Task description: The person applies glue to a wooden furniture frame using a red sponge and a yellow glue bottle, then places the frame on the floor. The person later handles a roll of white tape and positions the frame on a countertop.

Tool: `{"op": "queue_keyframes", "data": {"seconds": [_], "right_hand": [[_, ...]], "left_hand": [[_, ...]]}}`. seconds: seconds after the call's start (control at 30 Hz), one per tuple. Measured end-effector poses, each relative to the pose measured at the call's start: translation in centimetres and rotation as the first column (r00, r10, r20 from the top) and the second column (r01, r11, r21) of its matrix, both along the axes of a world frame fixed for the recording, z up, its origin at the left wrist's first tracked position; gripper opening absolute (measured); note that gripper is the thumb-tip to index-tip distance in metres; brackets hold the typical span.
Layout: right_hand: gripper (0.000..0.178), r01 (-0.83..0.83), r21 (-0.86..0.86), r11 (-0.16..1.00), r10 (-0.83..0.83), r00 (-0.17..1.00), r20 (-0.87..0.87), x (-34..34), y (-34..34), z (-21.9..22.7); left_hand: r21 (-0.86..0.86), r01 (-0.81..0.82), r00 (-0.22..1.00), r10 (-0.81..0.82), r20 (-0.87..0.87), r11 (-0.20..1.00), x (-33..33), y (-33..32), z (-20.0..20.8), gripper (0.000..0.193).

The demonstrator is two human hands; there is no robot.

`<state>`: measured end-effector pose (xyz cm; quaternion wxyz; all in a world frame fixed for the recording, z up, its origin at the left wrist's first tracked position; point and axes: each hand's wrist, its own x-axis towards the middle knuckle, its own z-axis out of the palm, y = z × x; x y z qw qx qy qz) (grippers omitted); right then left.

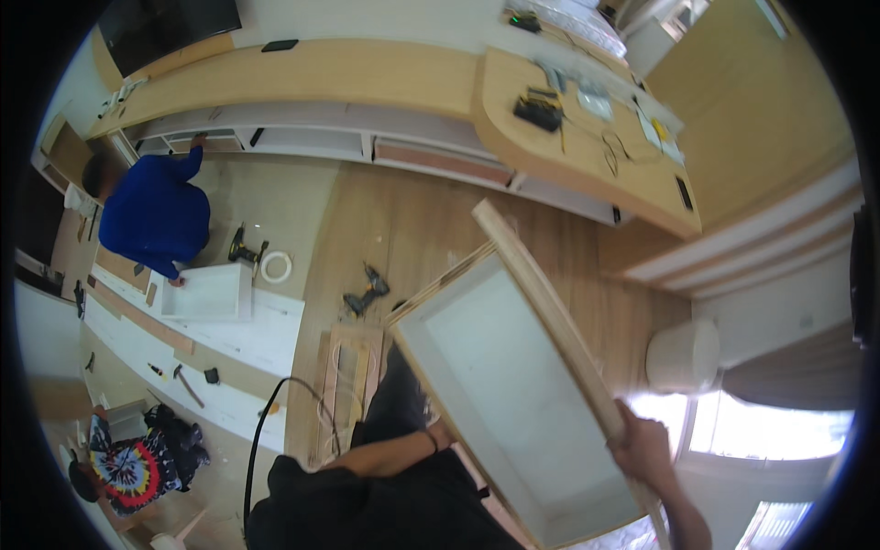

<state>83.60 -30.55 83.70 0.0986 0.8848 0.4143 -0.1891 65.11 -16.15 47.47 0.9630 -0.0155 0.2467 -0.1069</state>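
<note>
I hold a large drawer (500, 357) tilted in front of my body. Its inside is white, its rims are bare wood, and a longer pale wood panel (550, 302) runs along its right side. My right hand (644, 449) is closed around this panel's edge near its lower end. On the opposite side, my left hand (444, 434) grips the drawer's left wall, its fingertips hidden by the wood. A black cordless drill (367, 291) lies on the floor to the left of the drawer.
A long, low wood-topped cabinet (385, 78) with open bays runs along the far wall. A person in blue (156, 211) kneels at it beside a white drawer box (206, 293). Another person in tie-dye (133, 467) is at lower left. A white bin (685, 356) stands right.
</note>
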Motion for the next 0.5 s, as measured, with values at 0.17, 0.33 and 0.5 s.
{"op": "queue_keyframes", "data": {"seconds": [0.17,0.33,0.5], "right_hand": [[0.066,-0.156,0.074,0.985,0.167,0.972,-0.167,5.7,17.3,-0.5],[0.068,-0.407,0.208,0.889,0.446,0.873,-0.199,9.1,33.3,3.6],[0.065,-0.604,0.223,0.765,0.63,0.774,-0.064,10.1,45.8,11.1]], "left_hand": [[0.054,-0.1,0.984,0.107,-0.144,0.994,2.3,13.3,-0.6,0.063],[0.223,-0.255,0.917,0.309,-0.254,0.941,0.1,25.0,3.9,0.064],[0.384,-0.456,0.824,0.544,-0.16,0.803,0.6,36.1,9.6,0.064]]}}
